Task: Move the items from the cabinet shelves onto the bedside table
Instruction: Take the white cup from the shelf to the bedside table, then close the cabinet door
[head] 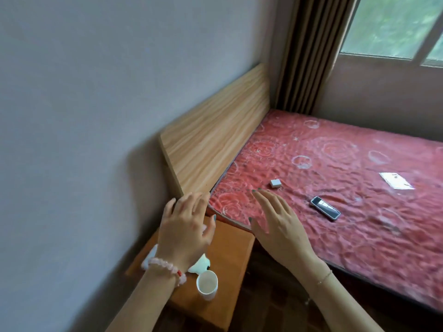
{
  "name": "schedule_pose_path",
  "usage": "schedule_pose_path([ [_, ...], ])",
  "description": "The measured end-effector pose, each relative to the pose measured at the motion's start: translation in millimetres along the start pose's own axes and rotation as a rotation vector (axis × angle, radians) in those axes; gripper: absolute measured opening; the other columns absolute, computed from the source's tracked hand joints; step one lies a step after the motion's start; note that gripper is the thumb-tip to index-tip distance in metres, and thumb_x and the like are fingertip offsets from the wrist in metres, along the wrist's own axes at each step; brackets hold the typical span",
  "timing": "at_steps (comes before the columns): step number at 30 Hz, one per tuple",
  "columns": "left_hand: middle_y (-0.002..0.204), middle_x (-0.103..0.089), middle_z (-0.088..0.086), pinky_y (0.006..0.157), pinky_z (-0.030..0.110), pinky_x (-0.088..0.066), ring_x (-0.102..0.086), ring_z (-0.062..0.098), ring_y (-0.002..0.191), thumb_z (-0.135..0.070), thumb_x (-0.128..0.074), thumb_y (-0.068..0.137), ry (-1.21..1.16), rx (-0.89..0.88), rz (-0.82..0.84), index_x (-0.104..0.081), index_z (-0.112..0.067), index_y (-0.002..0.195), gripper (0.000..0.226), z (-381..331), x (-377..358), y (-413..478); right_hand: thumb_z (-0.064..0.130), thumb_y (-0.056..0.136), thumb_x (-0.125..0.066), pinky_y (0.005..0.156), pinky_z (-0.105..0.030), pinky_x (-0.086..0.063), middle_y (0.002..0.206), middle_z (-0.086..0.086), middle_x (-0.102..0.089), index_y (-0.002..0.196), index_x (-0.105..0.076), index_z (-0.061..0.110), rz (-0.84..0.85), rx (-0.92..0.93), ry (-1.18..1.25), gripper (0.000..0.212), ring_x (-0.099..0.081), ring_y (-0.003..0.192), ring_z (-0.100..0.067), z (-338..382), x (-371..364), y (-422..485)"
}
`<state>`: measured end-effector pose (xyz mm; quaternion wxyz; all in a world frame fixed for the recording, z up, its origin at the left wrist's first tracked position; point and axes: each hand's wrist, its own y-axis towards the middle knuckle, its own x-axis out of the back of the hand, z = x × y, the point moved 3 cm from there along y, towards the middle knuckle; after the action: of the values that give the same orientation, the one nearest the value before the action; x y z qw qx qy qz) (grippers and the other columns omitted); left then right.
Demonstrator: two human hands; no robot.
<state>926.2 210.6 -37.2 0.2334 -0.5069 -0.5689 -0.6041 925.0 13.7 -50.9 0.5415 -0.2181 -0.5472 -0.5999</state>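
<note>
Two hands out over the furniture, both loose, fingers spread, gripping nothing. Nearest, at 6 o'clock in the view: a white cup (207,285), upright and open-mouthed, on the orange-brown table (230,248). Just at the cup's 11 o'clock, also on the table, a white item (199,265), partly hidden beneath the left wrist, shape unclear. On that wrist, a pink bracelet (165,267) of beads. Over the table's far end, the left hand (184,226), palm down, fingertips at the near corner of the headboard (215,140); touching or not, cannot tell. At its 3 o'clock, the right hand (275,221), palm down above the rounded corner of the red bed (335,152), nails painted dark, a thin chain (324,277) on the wrist. Farther out on the bed: a small grey block (275,183) at the right hand's 12 o'clock, just past the fingertips; a slim dark remote (325,208) at that hand's 3 o'clock; a white card (396,180) at the view's 3 o'clock, well apart from both. Beyond, wooden headboard flat against the wall (96,92). Farthest: brown curtain (304,56) at 1 o'clock, window (395,25) at 2 o'clock.
</note>
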Motion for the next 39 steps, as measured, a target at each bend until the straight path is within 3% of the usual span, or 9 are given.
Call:
schedule_pose_path([
  [7, 0.119, -0.062, 0.005, 0.094, 0.050, -0.044, -0.056, 0.025, 0.112, -0.039, -0.039, 0.082, -0.127, -0.207, 0.046, -0.057, -0.015, 0.122, 0.050, -70, -2, 12, 0.042, 0.086, -0.039, 0.102, -0.035, -0.039, 0.135, -0.002, -0.051, 0.132, -0.046, 0.015, -0.134, -0.227, -0.168, 0.054, -0.044, 0.126, -0.021, -26, 68, -58],
  [11, 0.119, -0.062, 0.005, 0.094, 0.050, -0.045, -0.057, 0.026, 0.112, -0.036, -0.041, 0.081, -0.203, -0.363, 0.017, -0.058, -0.015, 0.120, 0.048, -125, 7, 14, 0.044, 0.088, -0.036, 0.103, -0.040, -0.041, 0.136, -0.003, -0.050, 0.132, -0.047, 0.015, -0.200, -0.339, -0.216, 0.054, -0.042, 0.129, -0.022, -38, 108, -98],
  [15, 0.117, -0.063, 0.006, 0.094, 0.049, -0.045, -0.058, 0.027, 0.112, -0.036, -0.042, 0.080, -0.258, -0.508, -0.011, -0.058, -0.013, 0.118, 0.047, -181, 17, 8, 0.044, 0.088, -0.037, 0.105, -0.033, -0.036, 0.137, -0.002, -0.050, 0.133, -0.047, 0.015, -0.272, -0.433, -0.305, 0.055, -0.041, 0.130, -0.019, -40, 151, -144],
  [20, 0.116, -0.064, 0.008, 0.092, 0.050, -0.046, -0.059, 0.029, 0.110, -0.037, -0.040, 0.081, -0.355, -0.656, -0.005, -0.060, -0.010, 0.118, 0.050, -255, 37, -22, 0.038, 0.084, -0.049, 0.096, -0.039, -0.046, 0.136, -0.002, -0.051, 0.132, -0.049, 0.017, -0.367, -0.598, -0.382, 0.052, -0.046, 0.127, -0.021, -34, 203, -216],
  [25, 0.115, -0.065, 0.007, 0.092, 0.046, -0.047, -0.060, 0.028, 0.108, -0.039, -0.039, 0.084, -0.437, -0.816, 0.008, -0.063, -0.012, 0.116, 0.048, -319, 61, -77, 0.036, 0.082, -0.065, 0.096, -0.033, -0.038, 0.133, -0.002, -0.054, 0.132, -0.048, 0.018, -0.413, -0.752, -0.510, 0.056, -0.051, 0.123, -0.022, -8, 250, -303],
  [27, 0.117, -0.065, 0.007, 0.092, 0.048, -0.047, -0.060, 0.028, 0.110, -0.040, -0.038, 0.085, -0.456, -0.881, 0.039, -0.063, -0.012, 0.117, 0.050, -342, 71, -102, 0.036, 0.080, -0.067, 0.093, -0.036, -0.043, 0.130, -0.003, -0.057, 0.131, -0.048, 0.018, -0.440, -0.805, -0.576, 0.057, -0.055, 0.118, -0.023, 9, 269, -341],
  [29, 0.118, -0.064, 0.007, 0.093, 0.049, -0.046, -0.059, 0.028, 0.111, -0.041, -0.037, 0.086, -0.492, -0.953, 0.053, -0.062, -0.012, 0.119, 0.051, -363, 84, -131, 0.042, 0.084, -0.057, 0.092, -0.041, -0.049, 0.130, -0.004, -0.057, 0.131, -0.048, 0.018, -0.462, -0.878, -0.618, 0.054, -0.055, 0.117, -0.023, 28, 288, -381],
  [32, 0.120, -0.063, 0.007, 0.095, 0.049, -0.045, -0.057, 0.029, 0.114, -0.042, -0.036, 0.086, -0.545, -1.058, 0.054, -0.061, -0.012, 0.120, 0.052, -393, 110, -180, 0.050, 0.087, -0.034, 0.098, -0.044, -0.045, 0.133, -0.003, -0.054, 0.132, -0.046, 0.019, -0.474, -0.985, -0.659, 0.056, -0.050, 0.123, -0.023, 57, 311, -441],
  [39, 0.118, -0.063, 0.004, 0.097, 0.050, -0.042, -0.056, 0.028, 0.113, -0.038, -0.041, 0.085, -0.782, -1.286, 0.026, -0.058, -0.015, 0.119, 0.044, -459, 175, -293, 0.048, 0.086, -0.028, 0.106, -0.034, -0.036, 0.138, -0.001, -0.049, 0.135, -0.043, 0.019, -0.592, -1.189, -0.765, 0.059, -0.042, 0.129, -0.018, 148, 351, -567],
])
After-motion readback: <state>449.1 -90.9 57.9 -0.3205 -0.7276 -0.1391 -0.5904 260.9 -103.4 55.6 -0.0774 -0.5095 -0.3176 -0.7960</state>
